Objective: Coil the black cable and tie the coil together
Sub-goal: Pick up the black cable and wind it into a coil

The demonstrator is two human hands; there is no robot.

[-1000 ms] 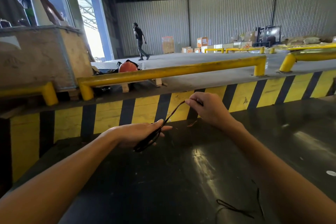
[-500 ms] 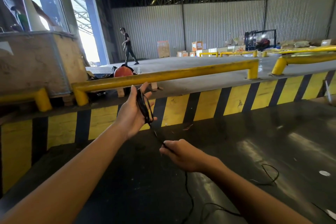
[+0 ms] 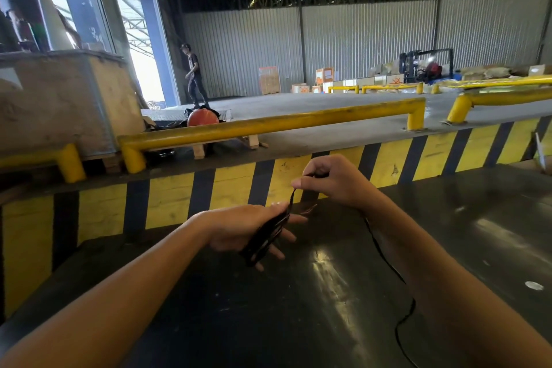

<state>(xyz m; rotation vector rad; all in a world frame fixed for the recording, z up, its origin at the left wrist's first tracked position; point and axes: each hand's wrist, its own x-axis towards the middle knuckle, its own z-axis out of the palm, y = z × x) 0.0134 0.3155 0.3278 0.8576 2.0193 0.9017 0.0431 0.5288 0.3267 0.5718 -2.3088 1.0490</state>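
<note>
My left hand (image 3: 239,230) lies palm up over the dark table, fingers spread, with several loops of the black cable (image 3: 265,237) wound across it. A strand rises from that bundle to my right hand (image 3: 331,181), which pinches it between thumb and finger just above and to the right. The loose rest of the cable trails under my right forearm and snakes over the table (image 3: 403,326) toward the near edge. The cable's end is out of sight.
The glossy black table (image 3: 298,302) backs onto a yellow-and-black striped wall (image 3: 179,200) topped by a yellow guard rail (image 3: 268,125). A wooden crate (image 3: 59,104) stands at left. A person (image 3: 195,76) walks far off; a forklift (image 3: 424,66) and boxes stand at the back.
My left hand has dropped from upright to palm up. My right hand rose from the table to above the bundle, drawing another length of cable up.
</note>
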